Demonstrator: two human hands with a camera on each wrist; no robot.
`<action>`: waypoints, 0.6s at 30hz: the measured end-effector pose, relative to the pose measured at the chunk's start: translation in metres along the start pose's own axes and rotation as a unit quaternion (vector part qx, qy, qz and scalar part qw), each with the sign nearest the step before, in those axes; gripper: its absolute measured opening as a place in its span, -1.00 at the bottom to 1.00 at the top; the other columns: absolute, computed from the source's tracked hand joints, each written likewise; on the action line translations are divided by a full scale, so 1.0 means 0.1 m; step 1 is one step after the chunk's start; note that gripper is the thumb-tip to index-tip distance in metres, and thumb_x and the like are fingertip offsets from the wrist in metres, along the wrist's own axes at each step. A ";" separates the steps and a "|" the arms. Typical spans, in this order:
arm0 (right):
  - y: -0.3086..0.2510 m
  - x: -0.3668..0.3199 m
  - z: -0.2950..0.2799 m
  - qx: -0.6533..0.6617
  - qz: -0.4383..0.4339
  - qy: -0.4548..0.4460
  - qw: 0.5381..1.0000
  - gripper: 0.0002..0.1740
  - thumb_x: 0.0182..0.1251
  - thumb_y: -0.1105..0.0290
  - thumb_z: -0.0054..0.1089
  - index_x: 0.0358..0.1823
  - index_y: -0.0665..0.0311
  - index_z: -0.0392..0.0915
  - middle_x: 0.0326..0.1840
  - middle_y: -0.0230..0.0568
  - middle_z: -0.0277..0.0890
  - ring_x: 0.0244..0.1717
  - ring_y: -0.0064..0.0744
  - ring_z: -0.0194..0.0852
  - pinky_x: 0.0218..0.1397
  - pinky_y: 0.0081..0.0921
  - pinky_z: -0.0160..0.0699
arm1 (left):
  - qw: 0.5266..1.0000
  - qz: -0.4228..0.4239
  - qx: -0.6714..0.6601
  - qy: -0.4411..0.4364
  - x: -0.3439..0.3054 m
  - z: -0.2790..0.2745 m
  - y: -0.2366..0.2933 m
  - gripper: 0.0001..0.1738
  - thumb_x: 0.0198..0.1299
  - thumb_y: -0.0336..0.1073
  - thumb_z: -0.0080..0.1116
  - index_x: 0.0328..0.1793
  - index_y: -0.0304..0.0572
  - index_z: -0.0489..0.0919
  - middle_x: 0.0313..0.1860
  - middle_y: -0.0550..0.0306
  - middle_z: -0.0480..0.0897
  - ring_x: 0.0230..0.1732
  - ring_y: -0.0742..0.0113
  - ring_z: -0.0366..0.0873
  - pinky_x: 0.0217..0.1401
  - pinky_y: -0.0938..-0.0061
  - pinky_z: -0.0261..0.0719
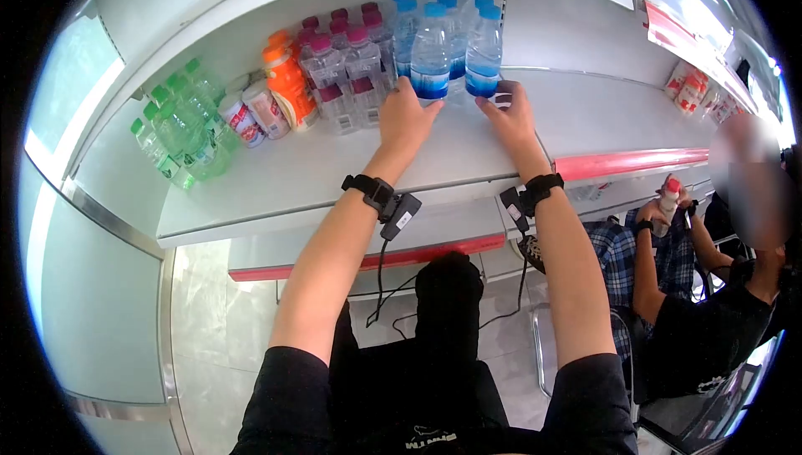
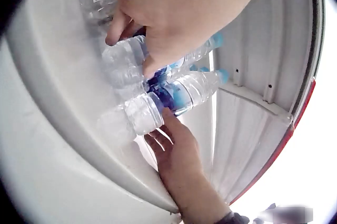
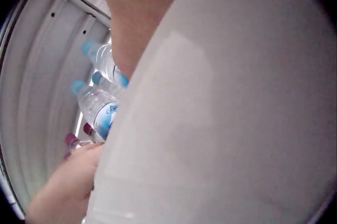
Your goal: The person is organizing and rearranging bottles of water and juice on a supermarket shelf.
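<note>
Blue-capped water bottles stand in a cluster on the white shelf. My left hand (image 1: 405, 123) holds the lower part of the front left bottle (image 1: 430, 50), thumb in front and fingers round its left side. Beside it, my right hand (image 1: 511, 123) grips the front right bottle (image 1: 484, 50) low down, with the thumb at its front. The left wrist view shows both bottles upright side by side, the left hand (image 2: 174, 18) on one and the right hand (image 2: 181, 155) on the other (image 2: 192, 89). In the right wrist view the shelf board hides most of the grip.
Left of the blue-capped bottles are pink-capped bottles (image 1: 363, 66), an orange bottle (image 1: 291, 83), cans (image 1: 241, 119) and green bottles (image 1: 188, 133). A shelf edge with a red strip (image 1: 631, 163) runs right. A seated person (image 1: 710, 321) at the right holds a red-capped bottle (image 1: 668, 204).
</note>
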State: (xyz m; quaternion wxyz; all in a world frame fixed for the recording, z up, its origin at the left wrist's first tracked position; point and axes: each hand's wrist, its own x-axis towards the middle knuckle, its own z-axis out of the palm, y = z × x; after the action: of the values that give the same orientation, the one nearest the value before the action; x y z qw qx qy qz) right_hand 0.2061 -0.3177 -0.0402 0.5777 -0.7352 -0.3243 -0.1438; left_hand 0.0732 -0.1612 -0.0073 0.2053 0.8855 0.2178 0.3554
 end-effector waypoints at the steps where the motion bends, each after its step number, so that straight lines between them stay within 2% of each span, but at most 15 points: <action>1: 0.04 0.00 0.01 -0.001 0.001 0.000 1.000 -0.39 0.04 0.31 0.50 0.07 0.46 0.45 0.03 0.03 0.53 -0.03 -0.13 0.55 0.04 -0.27 0.60 | 1.000 -0.002 -0.029 -0.003 0.00 0.00 -0.01 -0.38 0.03 -0.07 0.46 -0.01 -0.40 0.42 -0.19 -0.34 0.66 -0.09 -0.26 0.65 -0.06 0.03 0.61; 3: 0.05 0.03 0.02 0.042 -0.016 -0.023 0.999 -0.47 0.07 0.32 0.52 -0.01 0.46 0.51 -0.01 0.02 0.57 -0.09 -0.17 0.62 -0.08 -0.33 0.68 | 0.998 -0.002 -0.059 -0.005 0.00 0.00 -0.02 -0.38 0.02 -0.07 0.47 -0.03 -0.39 0.43 -0.20 -0.36 0.67 -0.10 -0.26 0.66 -0.08 0.02 0.60; 6: 0.01 0.01 -0.01 0.033 -0.015 -0.024 0.999 -0.51 0.07 0.35 0.52 -0.04 0.47 0.53 0.00 0.02 0.58 -0.08 -0.20 0.64 -0.11 -0.38 0.72 | 0.999 0.019 -0.038 -0.007 0.00 -0.01 -0.02 -0.36 0.04 -0.07 0.46 0.02 -0.40 0.41 -0.22 -0.36 0.67 -0.11 -0.26 0.66 -0.09 0.02 0.60; 12: -0.01 0.01 -0.01 -0.009 -0.032 -0.029 0.999 -0.45 0.04 0.33 0.55 0.00 0.46 0.50 0.00 -0.01 0.60 -0.08 -0.23 0.65 -0.10 -0.36 0.72 | 0.999 0.015 -0.028 -0.027 0.01 0.08 -0.04 -0.35 0.09 -0.11 0.42 0.14 -0.37 0.36 -0.15 -0.38 0.65 -0.09 -0.30 0.65 -0.07 0.02 0.60; 14: 0.00 0.00 0.02 -0.007 -0.020 -0.024 0.999 -0.43 0.03 0.32 0.55 0.02 0.45 0.50 -0.01 -0.01 0.61 -0.08 -0.22 0.65 -0.08 -0.34 0.69 | 0.996 0.071 -0.051 0.031 0.02 0.22 -0.15 -0.28 0.11 -0.05 0.41 0.21 -0.37 0.35 -0.11 -0.36 0.65 -0.07 -0.30 0.64 -0.05 0.01 0.59; 18: 0.04 0.01 0.04 -0.025 -0.020 -0.017 0.999 -0.39 0.02 0.30 0.56 0.05 0.44 0.48 -0.02 -0.03 0.61 -0.09 -0.22 0.63 -0.05 -0.32 0.63 | 0.998 0.034 -0.041 0.044 -0.03 0.22 -0.10 -0.30 0.15 -0.09 0.37 0.24 -0.38 0.34 -0.04 -0.37 0.63 -0.02 -0.32 0.62 0.00 0.01 0.58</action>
State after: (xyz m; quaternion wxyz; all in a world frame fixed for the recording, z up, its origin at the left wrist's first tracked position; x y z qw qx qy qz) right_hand 0.2089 -0.3137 -0.0435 0.5505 -0.7451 -0.3448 -0.1511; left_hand 0.0850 -0.1590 -0.0290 0.2190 0.8670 0.1813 0.4092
